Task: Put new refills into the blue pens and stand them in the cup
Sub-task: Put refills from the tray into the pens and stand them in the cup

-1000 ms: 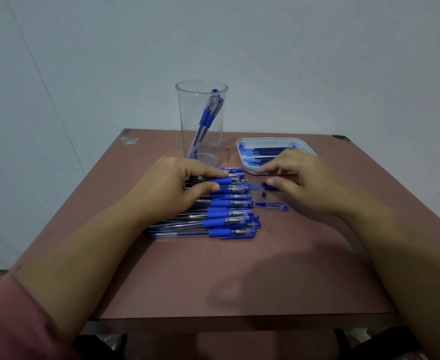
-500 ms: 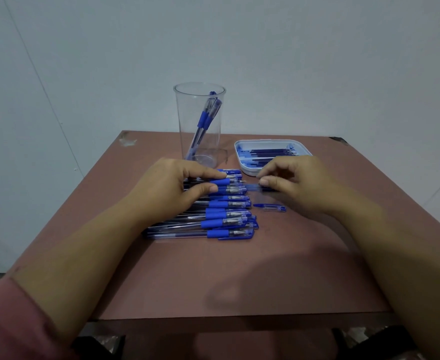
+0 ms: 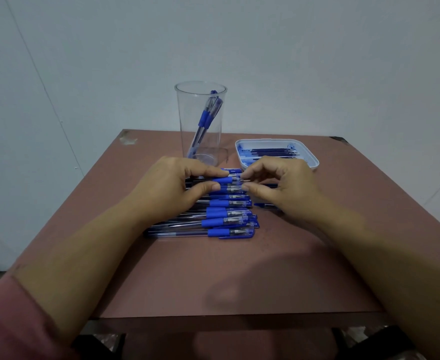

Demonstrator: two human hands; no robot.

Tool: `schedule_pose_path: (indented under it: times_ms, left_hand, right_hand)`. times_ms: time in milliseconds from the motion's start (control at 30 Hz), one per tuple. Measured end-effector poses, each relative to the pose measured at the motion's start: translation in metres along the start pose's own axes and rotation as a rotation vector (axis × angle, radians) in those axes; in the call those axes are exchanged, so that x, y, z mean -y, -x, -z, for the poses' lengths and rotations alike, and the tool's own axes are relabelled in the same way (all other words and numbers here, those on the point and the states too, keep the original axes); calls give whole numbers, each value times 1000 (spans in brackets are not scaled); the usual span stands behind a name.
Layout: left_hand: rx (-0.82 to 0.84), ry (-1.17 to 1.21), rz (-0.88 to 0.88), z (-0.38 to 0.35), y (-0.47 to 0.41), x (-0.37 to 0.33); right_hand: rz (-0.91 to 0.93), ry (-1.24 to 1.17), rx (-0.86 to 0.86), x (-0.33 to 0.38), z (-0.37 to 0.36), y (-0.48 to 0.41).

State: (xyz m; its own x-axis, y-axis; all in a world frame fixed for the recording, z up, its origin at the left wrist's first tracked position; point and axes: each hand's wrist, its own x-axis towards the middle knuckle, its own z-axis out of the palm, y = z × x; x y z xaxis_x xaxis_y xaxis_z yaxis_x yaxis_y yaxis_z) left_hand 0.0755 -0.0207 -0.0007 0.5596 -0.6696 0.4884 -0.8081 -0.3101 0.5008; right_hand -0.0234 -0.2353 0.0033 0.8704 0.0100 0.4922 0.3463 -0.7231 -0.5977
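Evidently the item being worked is the pen (image 3: 224, 181) near the far end of the row of pens (image 3: 226, 222). The row lies flat on the table (image 3: 213, 276), just in front of the cup (image 3: 200, 126).

Grip: the left hand (image 3: 172, 185) pinches that pen at its blue rubber sleeve, forefinger above and thumb below. Its other fingers are curled over the barrels behind. The right hand (image 3: 283, 185) is curled at the pen's tip end, with forefinger and thumb either side of the point. Whether they actually grip it I cannot tell.

Handling, in my judgement: the pen is light, rigid plastic, and its clear barrel is smooth enough to roll or slip. The rubber sleeve is the sound place to hold. The tip section is small and probably needs a firm fingertip twist. The refills (image 3: 273, 152) look thin and would likely bend if forced. Blue stains on the white tray (image 3: 315, 162) that holds them suggest they can smear.

Appearance: each pen has a clear barrel, a dark ink core, a blue sleeve and a transparent tip section. Two finished pens (image 3: 208, 115) lean inside the cup. A loose blue piece (image 3: 263, 205) lies just beside the row, partly under the right hand, and I cannot identify it.
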Motion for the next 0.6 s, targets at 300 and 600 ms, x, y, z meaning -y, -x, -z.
schedule_pose_path:
  times_ms: [300,600]
  left_hand:
    - [-7,-6,-15,-1,0,0]
    - [-3,2,-8,-1,0,-1]
  right_hand:
    - [99,146,15,-6,-4,-4]
    - [163,235,14,-8,-3,-4]
